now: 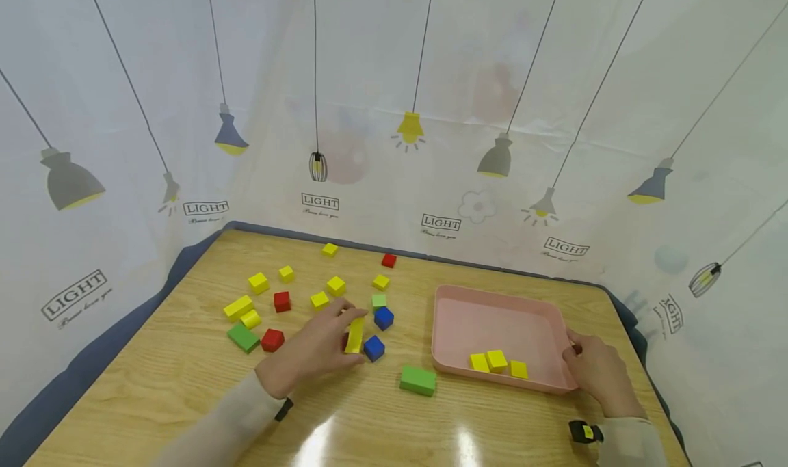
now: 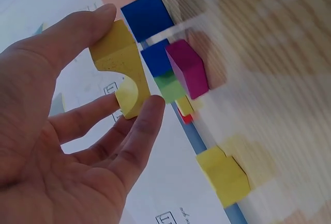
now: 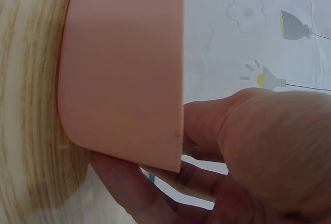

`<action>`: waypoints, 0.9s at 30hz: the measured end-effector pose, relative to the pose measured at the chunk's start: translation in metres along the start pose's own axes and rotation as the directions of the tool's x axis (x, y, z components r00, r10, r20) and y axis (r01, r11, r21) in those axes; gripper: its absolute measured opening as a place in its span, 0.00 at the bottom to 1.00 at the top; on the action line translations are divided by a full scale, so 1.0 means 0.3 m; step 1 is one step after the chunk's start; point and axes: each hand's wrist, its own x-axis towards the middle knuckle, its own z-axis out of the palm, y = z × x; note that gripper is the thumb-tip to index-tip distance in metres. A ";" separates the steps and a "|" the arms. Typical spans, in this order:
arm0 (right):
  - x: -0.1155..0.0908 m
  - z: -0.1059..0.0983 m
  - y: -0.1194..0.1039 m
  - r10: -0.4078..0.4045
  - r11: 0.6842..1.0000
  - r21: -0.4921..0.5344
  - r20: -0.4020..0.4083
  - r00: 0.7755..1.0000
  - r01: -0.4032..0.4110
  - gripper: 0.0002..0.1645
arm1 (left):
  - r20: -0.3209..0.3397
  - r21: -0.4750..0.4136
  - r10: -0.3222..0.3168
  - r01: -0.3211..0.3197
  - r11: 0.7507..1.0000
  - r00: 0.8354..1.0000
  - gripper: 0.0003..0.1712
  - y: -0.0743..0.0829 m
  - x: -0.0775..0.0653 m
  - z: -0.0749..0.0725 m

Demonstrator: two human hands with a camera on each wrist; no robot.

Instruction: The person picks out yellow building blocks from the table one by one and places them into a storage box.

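Blocks (image 1: 373, 349), blue and green, between arch (image 1: 355, 337) and tray (image 1: 492, 323)

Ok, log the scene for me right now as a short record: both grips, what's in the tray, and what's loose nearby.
left grip: pinches a notched yellow block
right grip: holds the right end of the pink tray
in tray: three yellow blocks, along its near side
beside tray: one green block, outside its near left corner
near left grip: two blue blocks, one purple block
surface: wooden table
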 end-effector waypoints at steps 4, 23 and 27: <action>-0.004 -0.002 0.002 -0.018 1.000 0.012 -0.003 1.000 0.018 0.32 | -0.001 -0.024 0.033 -0.033 0.999 0.999 0.46 0.023 0.026 0.022; -0.002 0.000 -0.003 -0.001 1.000 -0.005 0.002 1.000 0.001 0.32 | 0.021 -0.069 0.127 -0.125 0.990 0.992 0.47 0.172 0.161 0.116; 0.000 0.001 0.000 0.000 1.000 -0.004 -0.001 1.000 0.000 0.33 | 0.032 -0.058 0.156 -0.154 0.986 0.987 0.47 0.212 0.193 0.137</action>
